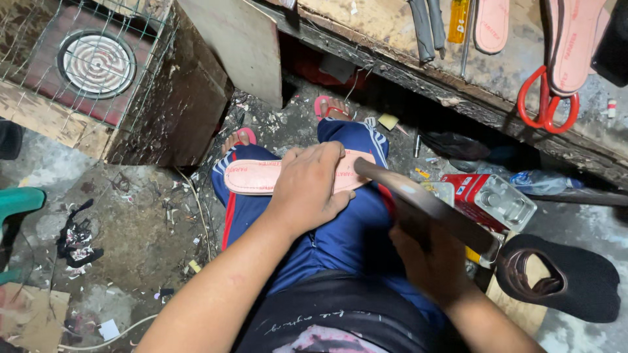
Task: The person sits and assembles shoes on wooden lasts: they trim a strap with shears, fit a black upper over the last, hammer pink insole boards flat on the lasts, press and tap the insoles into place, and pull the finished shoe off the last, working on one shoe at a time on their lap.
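Bare forearms, no sleeves. Wearing blue track pants [340, 242] with red and white side stripes, a black shirt [327, 320] with a print, and pink flip-flops [325, 104].

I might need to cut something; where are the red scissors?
The red scissors lie top right on the wooden workbench, under a pink insole.
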Tool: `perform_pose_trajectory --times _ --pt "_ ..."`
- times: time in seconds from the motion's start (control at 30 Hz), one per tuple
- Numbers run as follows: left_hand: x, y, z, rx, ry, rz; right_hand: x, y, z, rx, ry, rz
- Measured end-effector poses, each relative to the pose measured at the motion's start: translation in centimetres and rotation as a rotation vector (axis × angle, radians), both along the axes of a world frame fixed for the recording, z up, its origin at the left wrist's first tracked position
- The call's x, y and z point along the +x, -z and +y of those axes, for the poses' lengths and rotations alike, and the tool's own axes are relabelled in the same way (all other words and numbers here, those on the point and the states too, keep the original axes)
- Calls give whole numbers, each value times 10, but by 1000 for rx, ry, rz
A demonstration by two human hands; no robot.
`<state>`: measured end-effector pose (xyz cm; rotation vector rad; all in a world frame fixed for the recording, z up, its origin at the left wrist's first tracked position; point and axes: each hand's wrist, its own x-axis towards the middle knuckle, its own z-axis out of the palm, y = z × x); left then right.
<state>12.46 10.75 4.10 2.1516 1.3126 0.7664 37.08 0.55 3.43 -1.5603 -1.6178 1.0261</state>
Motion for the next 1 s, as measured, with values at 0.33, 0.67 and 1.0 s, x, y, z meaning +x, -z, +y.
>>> perform_pose_trajectory --times 0.33,0.67,1.0 --pt "-1 2 -3 17 4 11 -11 -17 21 -89 -33 -284" --pt "3 -12 -12 192 15 323 25 -24 50 59 308 66" --pt "-56 -57 -33 -961 181 -1384 -2 -22 21 -145 315 279"
